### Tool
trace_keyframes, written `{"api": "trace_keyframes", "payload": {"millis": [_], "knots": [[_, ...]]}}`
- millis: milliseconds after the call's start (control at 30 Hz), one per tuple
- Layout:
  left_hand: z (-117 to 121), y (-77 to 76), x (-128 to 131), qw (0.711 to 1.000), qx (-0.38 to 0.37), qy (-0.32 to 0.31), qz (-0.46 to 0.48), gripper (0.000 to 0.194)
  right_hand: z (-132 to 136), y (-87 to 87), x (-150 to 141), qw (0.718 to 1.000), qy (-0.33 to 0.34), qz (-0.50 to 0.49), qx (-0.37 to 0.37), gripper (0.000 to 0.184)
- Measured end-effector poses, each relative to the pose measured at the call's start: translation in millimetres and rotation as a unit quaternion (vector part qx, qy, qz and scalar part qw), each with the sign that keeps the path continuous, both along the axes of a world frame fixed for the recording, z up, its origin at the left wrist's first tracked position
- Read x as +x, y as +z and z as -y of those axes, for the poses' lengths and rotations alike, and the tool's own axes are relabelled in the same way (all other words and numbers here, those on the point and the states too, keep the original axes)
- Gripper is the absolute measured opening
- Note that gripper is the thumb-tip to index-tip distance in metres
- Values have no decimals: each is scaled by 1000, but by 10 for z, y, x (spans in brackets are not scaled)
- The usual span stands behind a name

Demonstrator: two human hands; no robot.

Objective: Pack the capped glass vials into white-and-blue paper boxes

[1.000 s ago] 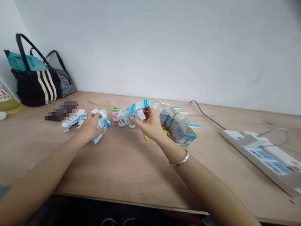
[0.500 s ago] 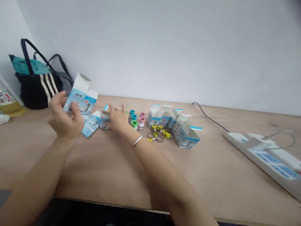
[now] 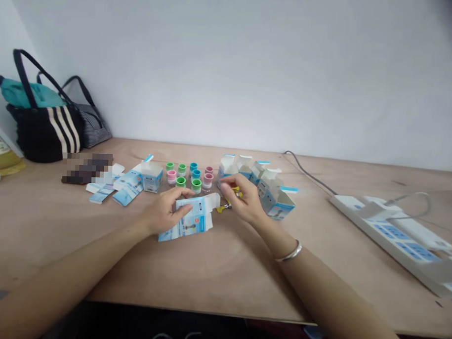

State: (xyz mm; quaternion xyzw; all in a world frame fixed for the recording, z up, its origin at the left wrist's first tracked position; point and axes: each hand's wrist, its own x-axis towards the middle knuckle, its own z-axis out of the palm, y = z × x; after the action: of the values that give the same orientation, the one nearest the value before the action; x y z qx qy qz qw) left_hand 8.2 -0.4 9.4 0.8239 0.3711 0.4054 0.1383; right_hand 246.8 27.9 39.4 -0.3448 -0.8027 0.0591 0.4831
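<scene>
"From the head view, what are you seeing at the hands?"

"The left hand [image 3: 165,209] is gripping a blue-and-white box [image 3: 194,220], with the thumb pressing on its printed face. The box is looking flattened, and its flaps [image 3: 212,200] are pointing toward the right hand [image 3: 243,197]."

"And that right hand, is it holding something?"

"It's hovering just beside those flaps with bent fingers. Whether it's pinching anything, I can't tell."

"Where is the box lying?"

"It's sitting over the table [image 3: 207,277], just in front of the small jars [image 3: 196,185]. I can't tell whether its edge is touching the wood."

"So what's worrying you?"

"The jars, mostly. They're standing close together, so a backward swing of the box could be tipping one into its neighbours."

"And over on the right?"

"Open boxes [image 3: 278,206] are standing behind the right hand, and yellow clips [image 3: 224,207] are lying partly hidden by it. A careless wrist could be knocking a box over or scattering the clips."

"And the card itself?"

"It's looking thin. Too hard a squeeze could be creasing it, and a flap bent crookedly could be tearing."
</scene>
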Motion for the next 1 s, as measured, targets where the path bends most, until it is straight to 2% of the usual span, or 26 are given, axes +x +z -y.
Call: {"api": "trace_keyframes", "payload": {"millis": [33, 100, 200, 300, 367, 433, 500, 567, 733, 867, 1000], "knots": [[-36, -10, 21, 1000, -19, -2, 5, 26, 56, 5, 3, 998, 38, 58, 9, 31], [-85, -20, 40, 999, -43, -6, 11, 25, 162, 18, -48, 980, 85, 175, 32, 54], [-98, -20, 50, 998, -58, -9, 20, 27, 282, 16, -184, 952, 84, 292, 39, 83], [-76, -8, 54, 995, -93, 5, 42, 28, 338, -22, -271, 940, 67, 334, 17, 92], [-61, 10, 40, 990, -122, 21, 63, 30, 349, -52, -277, 939, 58, 339, 13, 87], [-43, 30, 6, 986, -145, 36, 71, 32, 352, -78, -255, 940, 46, 337, 24, 71], [-21, 37, -37, 984, -160, 46, 61, 32, 359, -94, -227, 942, 27, 333, 38, 57], [4, 21, -75, 982, -179, 46, 44, 32, 373, -92, -205, 942, 19, 332, 40, 50], [56, -55, -106, 965, -261, -13, 34, 30, 409, -20, -162, 945, 77, 316, -22, 57], [97, -45, -119, 967, -250, -47, -2, 30, 421, 17, -122, 948, 112, 274, -114, 31], [119, -28, -146, 965, -240, -100, 23, 32, 422, -1, -120, 952, 101, 246, -150, 30]]}}
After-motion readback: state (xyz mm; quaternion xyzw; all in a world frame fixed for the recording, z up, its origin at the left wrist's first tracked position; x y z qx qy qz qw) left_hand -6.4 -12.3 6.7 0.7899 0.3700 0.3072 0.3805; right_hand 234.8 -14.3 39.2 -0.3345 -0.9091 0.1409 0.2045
